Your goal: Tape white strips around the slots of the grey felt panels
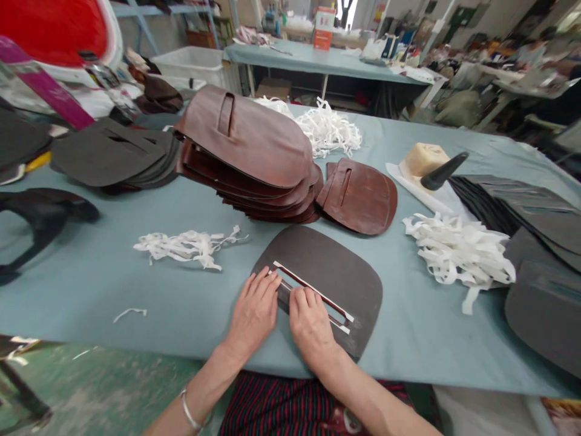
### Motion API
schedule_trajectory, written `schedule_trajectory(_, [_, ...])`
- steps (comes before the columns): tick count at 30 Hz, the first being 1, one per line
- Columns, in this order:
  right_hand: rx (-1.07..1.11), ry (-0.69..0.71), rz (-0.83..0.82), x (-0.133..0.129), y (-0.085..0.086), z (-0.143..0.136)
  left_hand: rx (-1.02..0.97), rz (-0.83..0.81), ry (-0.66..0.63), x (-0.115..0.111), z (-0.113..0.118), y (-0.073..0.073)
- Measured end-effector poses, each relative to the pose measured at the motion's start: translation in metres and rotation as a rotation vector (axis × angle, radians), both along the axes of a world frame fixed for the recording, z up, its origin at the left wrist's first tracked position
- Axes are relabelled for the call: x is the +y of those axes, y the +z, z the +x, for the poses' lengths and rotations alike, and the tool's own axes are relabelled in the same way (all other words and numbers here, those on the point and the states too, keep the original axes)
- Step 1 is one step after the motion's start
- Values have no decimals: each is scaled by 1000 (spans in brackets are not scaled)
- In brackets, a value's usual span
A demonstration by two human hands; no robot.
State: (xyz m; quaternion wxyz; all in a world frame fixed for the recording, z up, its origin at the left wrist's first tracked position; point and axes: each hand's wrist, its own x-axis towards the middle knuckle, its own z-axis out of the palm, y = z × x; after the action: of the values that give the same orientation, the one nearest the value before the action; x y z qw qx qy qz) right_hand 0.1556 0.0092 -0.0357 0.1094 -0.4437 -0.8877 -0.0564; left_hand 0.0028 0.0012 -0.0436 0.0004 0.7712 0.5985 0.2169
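Note:
A grey-backed leather panel (pixel 336 260) with rounded corners lies flat before me, its dark underside facing up. A long slot with reddish-brown edges runs across it. One white tape strip (pixel 313 290) lines the slot's far edge; another runs along the near edge, partly covered by my fingers. My left hand (pixel 255 309) rests on the panel's left end, fingers stretched out and close together beside the slot. My right hand (pixel 312 324) presses on the near edge of the slot with curled fingers. What lies under its fingertips is hidden.
Brown leather panels (pixel 254 139) are stacked behind, with smaller ones (pixel 363 197) at their right. Heaps of white tape backing (pixel 458 251) lie right, left and behind. A wax-like block (pixel 424 160) and black pointed tool (pixel 445 171) sit right, near dark panels (pixel 540 206).

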Motion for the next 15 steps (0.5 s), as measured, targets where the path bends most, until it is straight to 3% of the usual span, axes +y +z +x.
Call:
schedule_trajectory(9, [67,15,133,-48,-2,95,-2,0,8,0,1,6])
schedule_trajectory(12, [115,14,127,-53,-1,106,-4,7,6,-1,7,5])
schedule_trajectory(15, [153,-24,125,-52,-1,106,-10,25,-166,-4,13,5])
